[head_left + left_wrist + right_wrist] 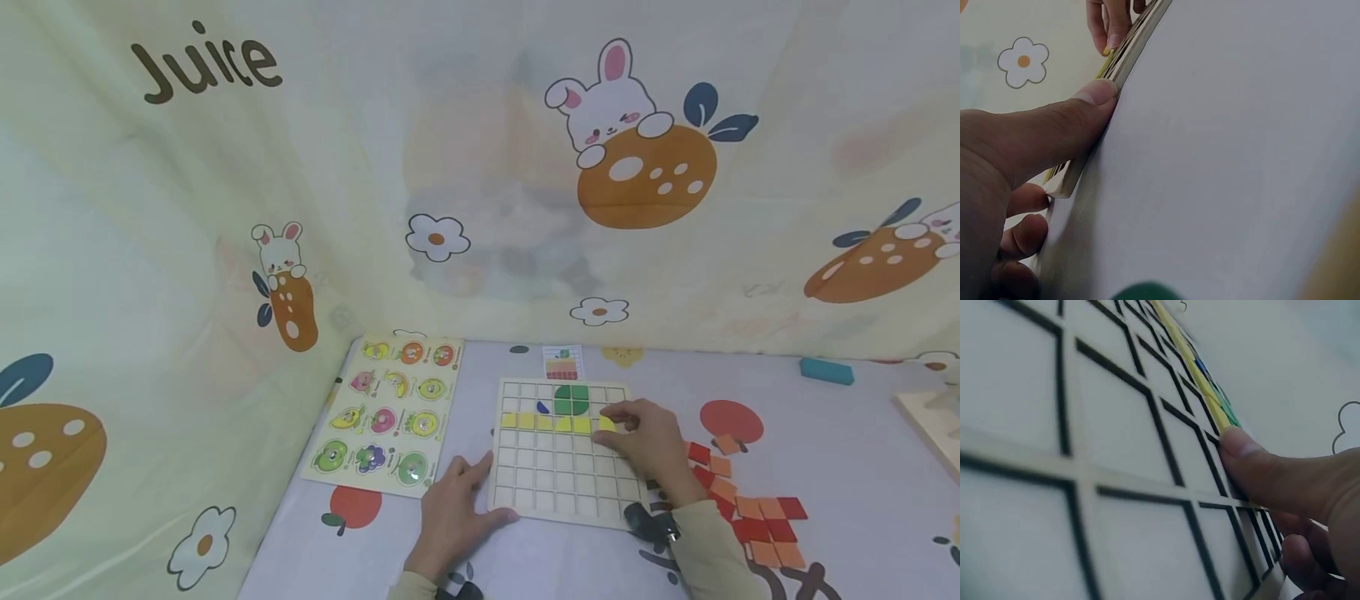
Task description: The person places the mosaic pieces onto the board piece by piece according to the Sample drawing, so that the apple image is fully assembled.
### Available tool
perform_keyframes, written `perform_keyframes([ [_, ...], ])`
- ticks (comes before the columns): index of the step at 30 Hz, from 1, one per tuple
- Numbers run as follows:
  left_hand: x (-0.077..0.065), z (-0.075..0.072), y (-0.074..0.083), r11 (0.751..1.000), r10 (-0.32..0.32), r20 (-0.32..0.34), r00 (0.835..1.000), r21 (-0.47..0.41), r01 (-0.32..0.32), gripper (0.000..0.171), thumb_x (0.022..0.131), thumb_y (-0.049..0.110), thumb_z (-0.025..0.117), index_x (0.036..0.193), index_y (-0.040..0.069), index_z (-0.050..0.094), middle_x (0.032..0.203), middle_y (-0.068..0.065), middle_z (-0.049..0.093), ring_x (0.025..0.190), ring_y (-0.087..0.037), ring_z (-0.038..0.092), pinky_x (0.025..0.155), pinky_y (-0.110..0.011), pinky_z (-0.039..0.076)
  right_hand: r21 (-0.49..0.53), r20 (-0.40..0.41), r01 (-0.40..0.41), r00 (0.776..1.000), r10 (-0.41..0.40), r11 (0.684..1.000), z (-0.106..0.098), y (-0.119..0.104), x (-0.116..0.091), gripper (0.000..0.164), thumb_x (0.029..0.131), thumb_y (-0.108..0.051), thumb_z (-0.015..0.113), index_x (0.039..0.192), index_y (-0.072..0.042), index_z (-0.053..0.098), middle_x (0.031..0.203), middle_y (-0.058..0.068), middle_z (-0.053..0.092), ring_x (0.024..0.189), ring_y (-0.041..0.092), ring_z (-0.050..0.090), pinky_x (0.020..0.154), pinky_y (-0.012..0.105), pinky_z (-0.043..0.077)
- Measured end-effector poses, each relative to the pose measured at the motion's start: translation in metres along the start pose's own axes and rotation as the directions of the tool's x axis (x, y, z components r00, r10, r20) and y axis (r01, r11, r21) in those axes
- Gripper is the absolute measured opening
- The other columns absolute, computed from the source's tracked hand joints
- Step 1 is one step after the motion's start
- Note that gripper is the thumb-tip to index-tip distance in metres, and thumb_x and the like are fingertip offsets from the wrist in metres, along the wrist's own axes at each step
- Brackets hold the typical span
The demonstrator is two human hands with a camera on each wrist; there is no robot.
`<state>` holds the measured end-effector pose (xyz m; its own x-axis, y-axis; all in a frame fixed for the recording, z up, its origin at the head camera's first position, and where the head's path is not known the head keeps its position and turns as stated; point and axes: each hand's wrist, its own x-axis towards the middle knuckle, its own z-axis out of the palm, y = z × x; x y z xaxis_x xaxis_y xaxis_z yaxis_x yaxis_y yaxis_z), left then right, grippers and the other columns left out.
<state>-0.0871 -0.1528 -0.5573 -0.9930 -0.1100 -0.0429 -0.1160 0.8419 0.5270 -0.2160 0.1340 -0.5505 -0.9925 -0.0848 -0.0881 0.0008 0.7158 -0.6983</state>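
A pale square grid board (536, 479) lies on the table. My left hand (452, 517) holds its near left corner, thumb (1094, 94) along the front edge and fingers at the left side. Above the board's right side, my right hand (647, 437) pinches a yellow square tile (607, 423) between thumb and fingers, at the right end of a row of yellow tiles (545, 422). The thumb (1250, 453) covers part of that row's end in the right wrist view. Behind the row sit green curved pieces (572, 400) and a small blue piece (543, 407).
Red and orange square tiles (765, 529) lie scattered right of the board. A fruit picture board (375, 417) lies to the left. Behind the grid board is a small pattern card (562, 363). A teal block (827, 371) and a wooden piece (930, 433) are farther right.
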Motion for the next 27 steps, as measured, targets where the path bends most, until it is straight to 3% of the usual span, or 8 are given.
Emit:
perform_keyframes([
  [4,-0.0007,0.0002,-0.0002,1.0,0.007,-0.01,1.0,-0.003,-0.007,0.095,0.068,0.062,0.093,0.151,0.027,0.061,0.09,0.009,0.042,0.074,-0.006,0.038,0.063,-0.02,0.032,-0.004,0.045,-0.013,0.999,0.014,1.0,-0.0018,0.0041,0.0024,0.047,0.084,-0.035,0.091,0.124,-0.016,0.077,0.127,0.014,0.07,0.112,0.032,0.058,0.088,0.044,0.052],
  [12,-0.001,0.0007,-0.0014,1.0,0.015,-0.021,1.0,0.004,-0.015,0.096,0.068,0.063,0.093,0.15,0.026,0.062,0.089,0.009,0.041,0.072,-0.007,0.037,0.062,-0.02,0.031,0.057,0.081,-0.013,0.997,0.008,0.998,-0.0073,0.0059,0.0012,0.038,0.092,-0.027,0.083,0.126,-0.012,0.076,0.119,0.015,0.071,0.099,0.029,0.061,0.065,0.03,0.054],
  [27,0.0003,0.0016,-0.0016,1.0,0.002,-0.005,1.0,0.004,-0.002,0.096,0.069,0.063,0.093,0.151,0.027,0.06,0.089,0.009,0.042,0.073,-0.006,0.037,0.063,-0.02,0.032,0.004,0.121,0.011,0.993,-0.011,1.0,-0.0054,0.0037,0.003,0.039,0.092,-0.024,0.083,0.13,-0.014,0.078,0.115,0.011,0.071,0.093,0.025,0.061,0.071,0.032,0.053],
])
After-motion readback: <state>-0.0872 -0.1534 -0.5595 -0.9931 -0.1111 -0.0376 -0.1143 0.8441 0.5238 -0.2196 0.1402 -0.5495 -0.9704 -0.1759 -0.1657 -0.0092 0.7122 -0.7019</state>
